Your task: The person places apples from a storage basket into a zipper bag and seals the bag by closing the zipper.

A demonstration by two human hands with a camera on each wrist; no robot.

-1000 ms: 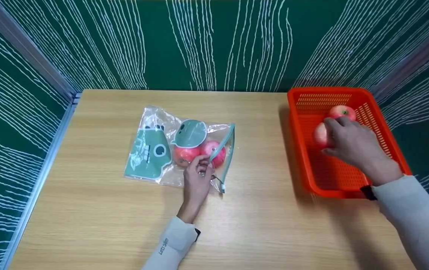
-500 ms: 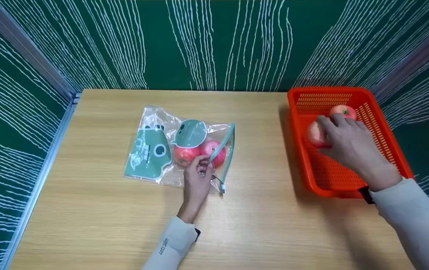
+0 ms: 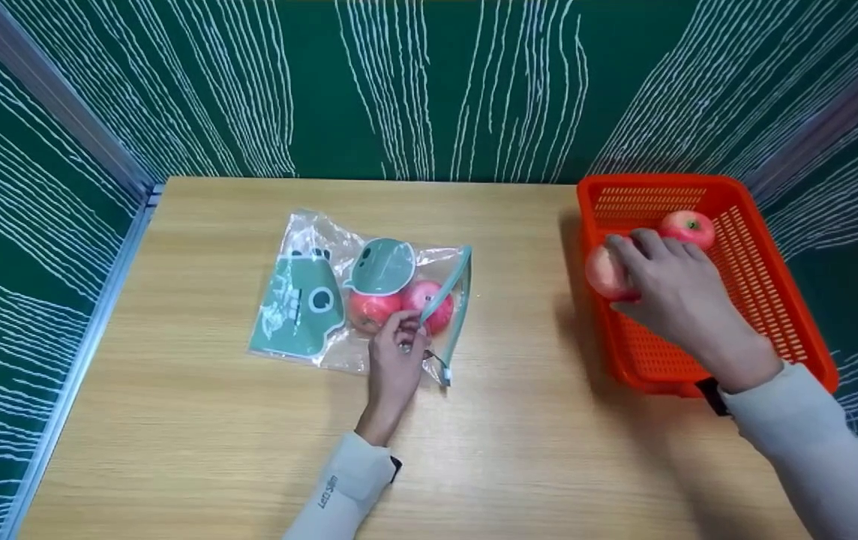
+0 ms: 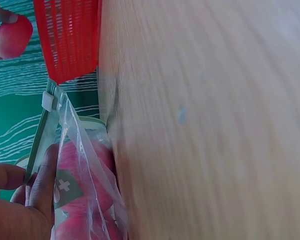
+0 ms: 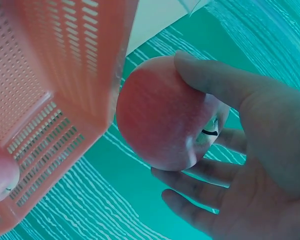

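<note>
My right hand (image 3: 673,289) grips a red apple (image 3: 609,273) above the left side of the orange-red basket (image 3: 793,330). In the right wrist view, thumb and fingers hold this apple (image 5: 162,115) with its stem toward the palm, raised over the basket's rim. On the table my left hand (image 3: 395,356) pinches the green zip edge of a clear zip bag (image 3: 331,341) printed with green cartoon shapes. Two red apples (image 3: 374,309) show inside the bag. The left wrist view has the bag's mouth parted beside the pinching fingers, with the white slider (image 4: 47,101) at one end.
Another red apple (image 3: 688,229) lies at the back of the basket. The wooden table (image 3: 211,442) lies between the bag and the basket. Green walls (image 3: 444,90) with white lines stand behind and at both sides.
My right hand has lifted the apple from the basket floor and carried it left toward the near-bag rim. The left hand and the bag have stayed put.
</note>
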